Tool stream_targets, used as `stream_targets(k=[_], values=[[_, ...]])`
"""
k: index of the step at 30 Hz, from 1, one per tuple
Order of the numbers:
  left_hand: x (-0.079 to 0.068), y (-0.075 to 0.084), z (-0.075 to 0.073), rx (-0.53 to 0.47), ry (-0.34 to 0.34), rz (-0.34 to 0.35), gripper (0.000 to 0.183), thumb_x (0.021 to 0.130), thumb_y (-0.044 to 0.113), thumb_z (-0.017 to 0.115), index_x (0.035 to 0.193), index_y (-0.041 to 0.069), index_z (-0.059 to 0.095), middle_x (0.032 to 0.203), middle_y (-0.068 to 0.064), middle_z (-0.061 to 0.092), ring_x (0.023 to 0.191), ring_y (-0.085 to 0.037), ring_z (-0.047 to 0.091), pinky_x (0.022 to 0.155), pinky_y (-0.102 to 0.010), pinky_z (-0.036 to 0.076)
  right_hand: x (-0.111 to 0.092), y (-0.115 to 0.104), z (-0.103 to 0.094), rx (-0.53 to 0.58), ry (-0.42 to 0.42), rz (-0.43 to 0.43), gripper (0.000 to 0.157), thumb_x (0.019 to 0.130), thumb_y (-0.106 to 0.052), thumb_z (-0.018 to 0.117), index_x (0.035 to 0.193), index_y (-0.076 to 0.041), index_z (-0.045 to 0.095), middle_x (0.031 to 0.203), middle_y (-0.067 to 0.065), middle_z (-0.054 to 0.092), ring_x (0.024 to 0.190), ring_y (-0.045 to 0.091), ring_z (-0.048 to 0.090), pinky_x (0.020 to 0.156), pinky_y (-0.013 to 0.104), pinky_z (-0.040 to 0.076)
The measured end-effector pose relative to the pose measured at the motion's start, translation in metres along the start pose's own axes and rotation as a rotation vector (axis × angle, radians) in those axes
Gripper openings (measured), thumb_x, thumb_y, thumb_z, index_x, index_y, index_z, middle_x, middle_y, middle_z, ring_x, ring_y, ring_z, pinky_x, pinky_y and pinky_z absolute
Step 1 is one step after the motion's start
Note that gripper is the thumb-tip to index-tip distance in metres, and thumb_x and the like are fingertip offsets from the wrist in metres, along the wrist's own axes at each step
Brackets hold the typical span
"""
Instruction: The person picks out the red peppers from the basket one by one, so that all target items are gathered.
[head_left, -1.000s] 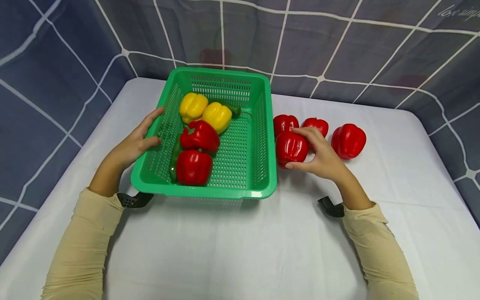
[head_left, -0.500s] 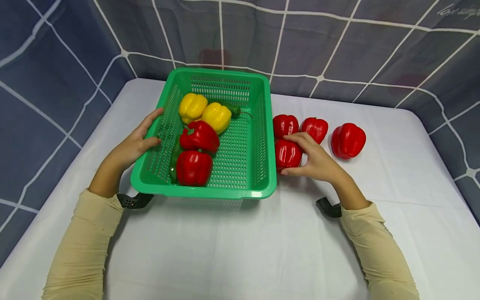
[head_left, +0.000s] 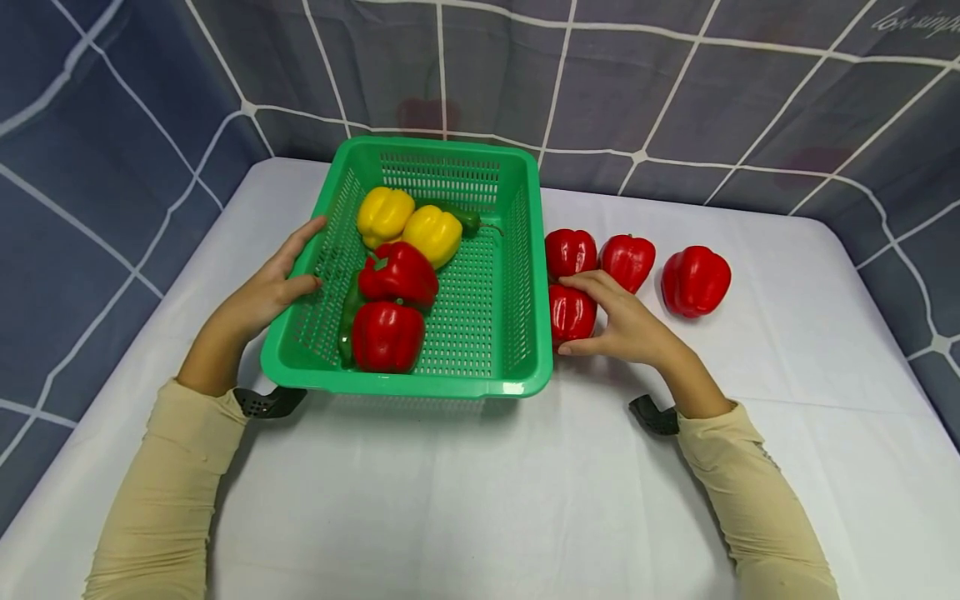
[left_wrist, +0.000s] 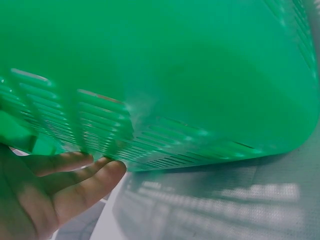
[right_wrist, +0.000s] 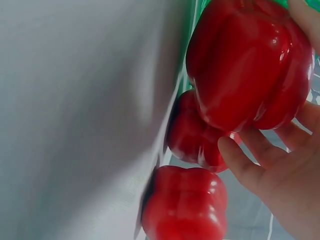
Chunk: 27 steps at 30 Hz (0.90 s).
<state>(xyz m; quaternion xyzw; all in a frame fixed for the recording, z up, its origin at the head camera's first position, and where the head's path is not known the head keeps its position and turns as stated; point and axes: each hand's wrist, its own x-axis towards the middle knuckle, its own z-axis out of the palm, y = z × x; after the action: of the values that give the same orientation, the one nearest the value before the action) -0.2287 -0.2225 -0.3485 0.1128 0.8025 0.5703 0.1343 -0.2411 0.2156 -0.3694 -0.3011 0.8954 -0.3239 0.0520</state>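
In the head view my left hand [head_left: 258,287] holds the left rim of a green plastic basket [head_left: 420,385], thumb over the edge. The left wrist view shows the fingers [left_wrist: 87,192] of that hand against the outer slotted wall. Inside the basket lie yellow bell peppers [head_left: 432,235], red bell peppers [head_left: 388,336] and green peppers [head_left: 347,325]. Just outside the right wall, my right hand [head_left: 626,325] grips a red bell pepper [head_left: 572,314] between thumb and fingers. In the right wrist view this gripped bell pepper [right_wrist: 245,65] appears large, with the fingers curved beneath and beside it.
Three more red bell peppers stand on the white tablecloth [head_left: 465,508]: one [head_left: 570,252] beside the basket, another [head_left: 627,260] next to it, a third [head_left: 696,282] farther right. A grey checked curtain [head_left: 510,75] rises behind the table.
My right hand has moved left and slightly toward me with the red bell pepper, bringing it down beside the basket's right wall. The left hand and basket have stayed nearly still.
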Motion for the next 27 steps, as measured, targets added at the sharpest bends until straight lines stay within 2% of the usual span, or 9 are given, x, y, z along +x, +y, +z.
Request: stream_targets(k=[21, 27], values=[[0.0008, 0.0004, -0.0001, 0.007, 0.001, 0.01, 0.076, 0.085, 0.0, 0.037, 0.148, 0.026, 0.002, 0.143, -0.023, 0.014, 0.081, -0.005, 0.058, 0.062, -0.024, 0.054, 0.0018, 0.0034, 0.0031, -0.019, -0.009, -0.032, 0.082, 0.062, -0.019, 0.083, 0.13, -0.005, 0.04, 0.127, 0.01, 0.04, 0.122, 0.024, 0.035, 0.095, 0.048, 0.042], [0.0005, -0.0001, 0.0007, -0.013, -0.003, 0.011, 0.076, 0.085, 0.0, 0.037, 0.148, 0.026, 0.001, 0.142, -0.024, 0.015, 0.08, -0.005, 0.059, 0.062, -0.024, 0.055, 0.0015, 0.0036, 0.0025, -0.027, -0.032, -0.005, 0.085, 0.062, -0.018, 0.083, 0.132, -0.006, 0.036, 0.128, 0.011, 0.037, 0.123, 0.025, 0.033, 0.094, 0.049, 0.043]])
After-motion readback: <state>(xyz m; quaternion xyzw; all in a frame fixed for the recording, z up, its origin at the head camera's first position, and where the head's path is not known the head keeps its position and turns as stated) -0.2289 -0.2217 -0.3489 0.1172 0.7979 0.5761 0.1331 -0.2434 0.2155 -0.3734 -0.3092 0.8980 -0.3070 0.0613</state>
